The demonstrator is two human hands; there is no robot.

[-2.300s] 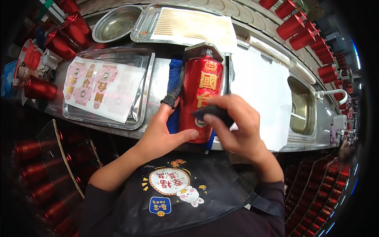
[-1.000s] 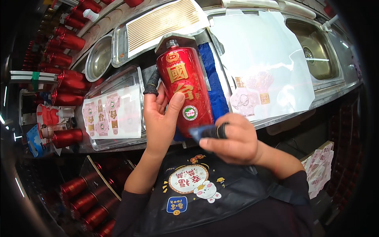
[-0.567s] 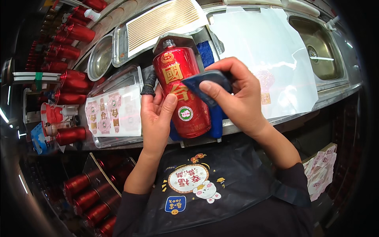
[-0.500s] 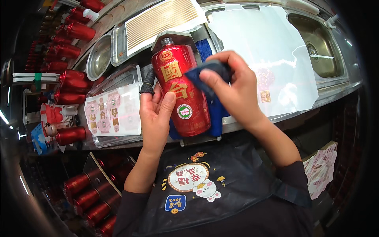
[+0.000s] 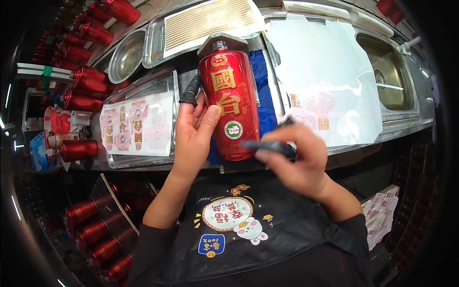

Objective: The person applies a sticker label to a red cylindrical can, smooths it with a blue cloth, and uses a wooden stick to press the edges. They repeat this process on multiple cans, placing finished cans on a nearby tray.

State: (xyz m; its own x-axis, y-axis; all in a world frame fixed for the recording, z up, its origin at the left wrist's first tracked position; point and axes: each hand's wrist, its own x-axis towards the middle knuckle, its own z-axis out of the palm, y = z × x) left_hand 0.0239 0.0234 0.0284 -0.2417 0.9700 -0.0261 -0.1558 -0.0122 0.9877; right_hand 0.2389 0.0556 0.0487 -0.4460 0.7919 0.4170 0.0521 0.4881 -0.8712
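A glossy red bottle [image 5: 246, 91] with gold characters and a round green-and-white emblem lies tilted back, its bare neck pointing away from me. My left hand [image 5: 193, 131] is closed around its left side, thumb on the front; a dark wrap covers one finger. In my right hand [image 5: 306, 155] is a dark blue, flat scraper-like pad [image 5: 270, 146], slightly blurred, its edge at the bottle's lower right below the emblem. Beneath and beside the bottle is a blue cloth [image 5: 266, 88]. A grey angular support shows behind the neck.
A sheet of pink-and-gold decals [image 5: 157, 125] lies on a metal tray to the left. Right of the bottle is a large pale sheet [image 5: 325, 62], beside a sink basin [image 5: 382, 86]. A gold-striped sheet [image 5: 210, 24], metal bowl [image 5: 128, 55] and several red bottles [image 5: 98, 33] stand farther off.
My right hand has brought the pad from the bottle's upper right down to its lower right edge. My left hand keeps its hold on the bottle. The view has shifted slightly.
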